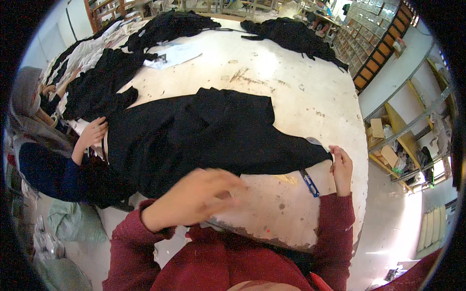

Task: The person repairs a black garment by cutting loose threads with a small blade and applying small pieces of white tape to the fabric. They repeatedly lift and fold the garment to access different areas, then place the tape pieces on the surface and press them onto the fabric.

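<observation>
Black cloth piece (194, 136), matte, creased, tapers right across the surface (310, 97). Right hand (342, 167) pinches its narrow tip; left hand (199, 194) a blur, fingers half-curled, empty.

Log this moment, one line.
left hand: blurred, near black garment | right hand: at garment's narrow end | co-worker's hand: at left edge | blue tool: on table

Cloth (194, 136) on table (310, 106); paper (180, 56) behind

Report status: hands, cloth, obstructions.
Right hand at right tip of black cloth; left hand blurred. Cloth rumpled. Blue tool by near edge; co-worker's hand at left end.
</observation>
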`<state>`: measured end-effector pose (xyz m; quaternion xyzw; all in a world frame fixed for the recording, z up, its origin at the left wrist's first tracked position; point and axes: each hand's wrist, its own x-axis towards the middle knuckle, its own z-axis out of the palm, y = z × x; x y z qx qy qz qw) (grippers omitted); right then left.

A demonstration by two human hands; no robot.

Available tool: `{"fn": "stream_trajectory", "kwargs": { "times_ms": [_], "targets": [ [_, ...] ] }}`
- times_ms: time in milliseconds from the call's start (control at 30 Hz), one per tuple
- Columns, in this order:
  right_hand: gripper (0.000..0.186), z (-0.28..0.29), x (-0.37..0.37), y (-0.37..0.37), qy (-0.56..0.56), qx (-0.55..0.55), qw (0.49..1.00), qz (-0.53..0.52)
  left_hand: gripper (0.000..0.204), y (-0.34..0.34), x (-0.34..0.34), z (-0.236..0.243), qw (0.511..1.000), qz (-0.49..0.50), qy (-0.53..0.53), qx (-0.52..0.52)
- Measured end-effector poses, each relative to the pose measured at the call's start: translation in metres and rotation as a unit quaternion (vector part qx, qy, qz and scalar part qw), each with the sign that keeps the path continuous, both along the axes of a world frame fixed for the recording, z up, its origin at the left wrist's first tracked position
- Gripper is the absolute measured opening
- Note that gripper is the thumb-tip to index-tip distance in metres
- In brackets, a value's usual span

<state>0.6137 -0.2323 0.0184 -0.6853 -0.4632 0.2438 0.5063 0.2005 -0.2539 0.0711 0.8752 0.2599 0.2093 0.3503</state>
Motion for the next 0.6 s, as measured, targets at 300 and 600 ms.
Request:
{"fn": "stream_trajectory", "kwargs": {
  "times_ms": [300, 600],
  "targets": [
    [0.019, -0.014, 0.001, 0.074, -0.318, -0.009, 0.939, 0.13, 0.059, -0.022, -0.065, -0.07, 0.924, 0.375, 0.016, 0.073],
    [0.073, -0.022, -0.049, -0.003, -0.477, -0.05, 0.865, 0.146, 0.06, 0.015, -0.076, -0.057, 0.837, 0.529, 0.099, 0.102]
  ]
}}
